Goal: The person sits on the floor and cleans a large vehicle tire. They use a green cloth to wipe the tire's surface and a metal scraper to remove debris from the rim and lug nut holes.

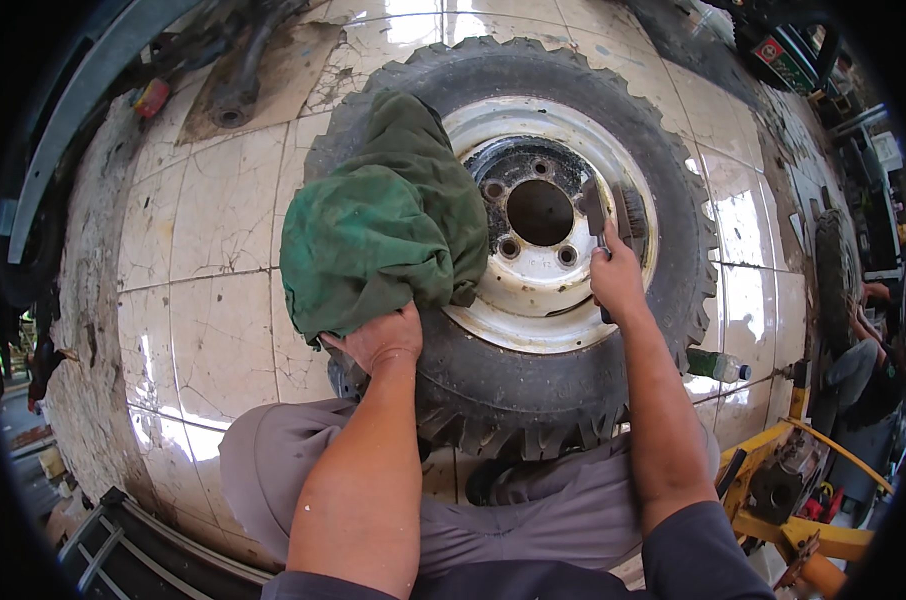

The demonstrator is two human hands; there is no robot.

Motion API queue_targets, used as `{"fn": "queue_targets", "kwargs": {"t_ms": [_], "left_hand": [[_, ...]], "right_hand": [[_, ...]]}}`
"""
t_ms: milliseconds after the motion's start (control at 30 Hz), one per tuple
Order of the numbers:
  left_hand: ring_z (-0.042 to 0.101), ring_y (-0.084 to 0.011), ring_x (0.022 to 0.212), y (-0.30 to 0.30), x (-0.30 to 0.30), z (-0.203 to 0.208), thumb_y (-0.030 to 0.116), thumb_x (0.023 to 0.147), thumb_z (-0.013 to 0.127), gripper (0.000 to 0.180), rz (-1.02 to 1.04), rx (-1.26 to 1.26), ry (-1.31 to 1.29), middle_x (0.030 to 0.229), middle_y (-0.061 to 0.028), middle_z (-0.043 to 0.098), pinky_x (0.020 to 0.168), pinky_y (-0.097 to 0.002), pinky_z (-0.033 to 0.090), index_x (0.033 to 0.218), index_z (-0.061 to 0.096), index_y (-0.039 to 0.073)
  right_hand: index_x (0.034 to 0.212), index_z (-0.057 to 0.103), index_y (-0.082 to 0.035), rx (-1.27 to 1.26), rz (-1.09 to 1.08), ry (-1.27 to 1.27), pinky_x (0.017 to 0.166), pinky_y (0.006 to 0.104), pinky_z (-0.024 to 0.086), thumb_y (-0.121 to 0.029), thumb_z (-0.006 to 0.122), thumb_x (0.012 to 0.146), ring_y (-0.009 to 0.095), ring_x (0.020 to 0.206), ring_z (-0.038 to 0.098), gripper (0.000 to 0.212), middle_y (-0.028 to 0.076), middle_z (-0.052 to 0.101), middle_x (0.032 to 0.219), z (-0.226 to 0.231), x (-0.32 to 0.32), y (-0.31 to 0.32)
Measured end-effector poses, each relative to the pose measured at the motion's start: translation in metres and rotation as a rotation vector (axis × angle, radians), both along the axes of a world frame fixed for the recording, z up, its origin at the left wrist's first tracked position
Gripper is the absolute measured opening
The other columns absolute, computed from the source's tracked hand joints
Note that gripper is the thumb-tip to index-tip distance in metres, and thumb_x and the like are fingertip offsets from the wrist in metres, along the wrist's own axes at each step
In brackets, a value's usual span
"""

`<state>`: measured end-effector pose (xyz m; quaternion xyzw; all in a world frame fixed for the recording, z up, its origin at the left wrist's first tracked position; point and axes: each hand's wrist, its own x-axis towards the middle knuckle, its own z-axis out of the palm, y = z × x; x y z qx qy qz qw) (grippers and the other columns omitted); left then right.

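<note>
A large knobbly tyre [533,390] lies flat in front of my knees, fitted with a dirty white wheel rim [493,325]. The rim has a round centre hole and several bolt holes around it. In my right hand [618,275] is a scraper, its flat blade [593,208] over the right part of the rim, beside the centre hole. A bundled green cloth [373,225] drapes over the tyre's left side and part of the rim. My left hand [383,338] grips the cloth's lower edge; some of those fingers are hidden by it.
A plastic bottle [718,366] lies right of the tyre on the tiled floor [218,230]. Yellow metal equipment [773,510] stands at the lower right. Farther right, another person [863,370] has hands near an upright tyre [831,270]. A metal part [231,112] rests on cardboard at upper left.
</note>
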<state>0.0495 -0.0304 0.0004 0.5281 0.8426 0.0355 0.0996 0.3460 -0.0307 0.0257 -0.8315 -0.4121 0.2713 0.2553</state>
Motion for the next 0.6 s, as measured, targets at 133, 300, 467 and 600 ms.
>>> {"fn": "queue_targets", "kwargs": {"t_ms": [133,300,467,600], "left_hand": [[0.025,-0.0318,0.147,0.0,-0.001,0.0,0.057,0.09,0.043,0.071,-0.012,-0.003,0.023,0.159,-0.0077,0.03,0.116,-0.063,0.007,0.152,0.035,0.022],[0.025,-0.032,0.147,0.001,-0.001,0.007,0.057,0.091,0.043,0.072,-0.006,-0.042,0.007,0.159,-0.0082,0.03,0.116,-0.0631,0.008,0.152,0.033,0.022],[0.025,-0.032,0.147,0.0,-0.002,-0.006,0.058,0.09,0.043,0.072,0.005,-0.013,0.036,0.159,-0.008,0.03,0.116,-0.0634,0.008,0.152,0.033,0.022],[0.025,-0.0318,0.147,0.0,-0.001,-0.003,0.058,0.09,0.043,0.073,0.0,-0.036,0.029,0.159,-0.008,0.03,0.116,-0.0634,0.008,0.152,0.033,0.022]], "right_hand": [[0.146,0.042,-0.005,0.036,-0.022,-0.013,0.093,0.0462,0.046,-0.012,0.049,0.093,0.044,0.106,0.062,0.054,0.031,0.064,0.112,-0.002,-0.003,-0.002],[0.146,0.041,-0.005,0.046,-0.002,-0.1,0.092,0.047,0.047,-0.011,0.048,0.093,0.045,0.105,0.062,0.054,0.032,0.064,0.109,0.012,-0.013,-0.001],[0.147,0.04,-0.005,0.029,0.049,-0.177,0.091,0.0472,0.047,-0.011,0.048,0.093,0.045,0.104,0.062,0.054,0.031,0.065,0.108,0.009,-0.013,-0.003],[0.147,0.04,-0.005,0.017,0.026,-0.055,0.093,0.0464,0.047,-0.012,0.048,0.093,0.044,0.106,0.062,0.055,0.031,0.064,0.109,-0.001,-0.003,-0.003]]}}
